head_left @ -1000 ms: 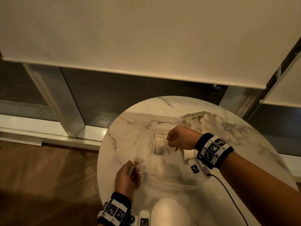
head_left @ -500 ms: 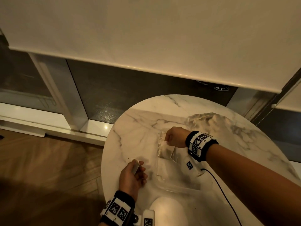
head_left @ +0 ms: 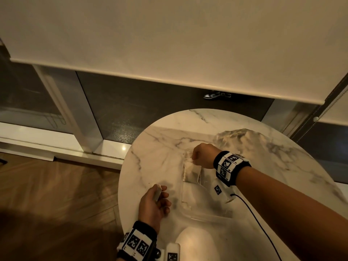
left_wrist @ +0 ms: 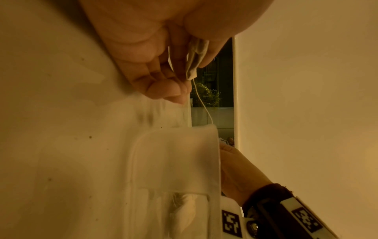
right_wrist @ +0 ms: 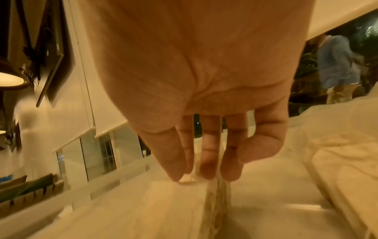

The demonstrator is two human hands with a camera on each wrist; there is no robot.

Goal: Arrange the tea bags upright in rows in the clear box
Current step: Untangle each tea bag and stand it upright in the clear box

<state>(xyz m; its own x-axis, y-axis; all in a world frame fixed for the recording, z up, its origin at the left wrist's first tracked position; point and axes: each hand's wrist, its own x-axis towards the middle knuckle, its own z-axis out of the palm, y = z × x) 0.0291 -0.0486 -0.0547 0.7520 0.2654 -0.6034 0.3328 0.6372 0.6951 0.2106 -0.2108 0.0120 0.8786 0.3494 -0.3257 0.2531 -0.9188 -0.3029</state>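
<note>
A clear box [head_left: 207, 216] lies on the round marble table [head_left: 154, 147]. My right hand [head_left: 194, 160] reaches into the box's far-left corner and holds the top of a tea bag [head_left: 192, 172] that stands upright against the wall. In the right wrist view my fingers [right_wrist: 208, 168] point down onto this tea bag [right_wrist: 218, 202], seen edge-on. To the left of the box my left hand [head_left: 160, 193] rests on the table and grips another tea bag [left_wrist: 194, 59], whose string [left_wrist: 204, 103] hangs loose. The left wrist view also shows the box [left_wrist: 175, 161] and the bag inside it [left_wrist: 184, 213].
A crumpled clear plastic bag [head_left: 243, 140] lies on the far right of the table. A black cable [head_left: 254, 215] runs from my right wrist across the table. The table's left edge [head_left: 120, 185] drops to a wooden floor; a window and roller blind stand behind.
My right hand has moved a little toward the box's far-left corner, bringing the tea bag more upright there. My left hand has kept its tea bag and stayed beside the box.
</note>
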